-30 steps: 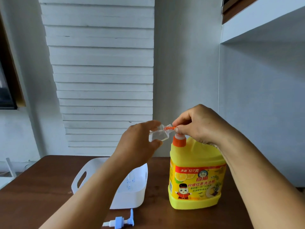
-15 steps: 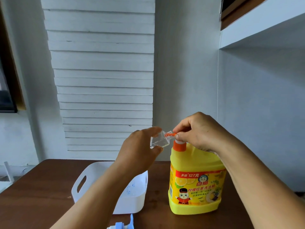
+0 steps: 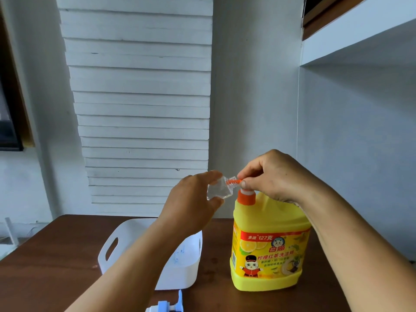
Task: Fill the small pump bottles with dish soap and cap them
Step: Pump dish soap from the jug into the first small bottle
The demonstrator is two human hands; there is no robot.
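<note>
Across the bottom of the frame runs a dark wood table [image 3: 56,262] w/ a white basket [image 3: 180,273] lower centre and the yellow dish soap jug [image 3: 267,255] upright to its right, white slatted shutters [image 3: 144,97] and grey walls behind. Mid-frame, the left hand [image 3: 191,206] pinches a small clear bottle [image 3: 219,190] tilted sideways, mouth at the orange pump spout [image 3: 234,181], which the right hand [image 3: 276,176] pinches above the jug. A blue-white pump cap [image 3: 168,306] is cut off at the bottom edge; basket contents hard to make out.

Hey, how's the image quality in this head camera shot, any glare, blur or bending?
Head view: soft daylight, no harsh glare; wide-angle lens bends the wall slats; the clear small bottle in the left hand is hard to read; the right hand and yellow soap jug look sharp.
</note>
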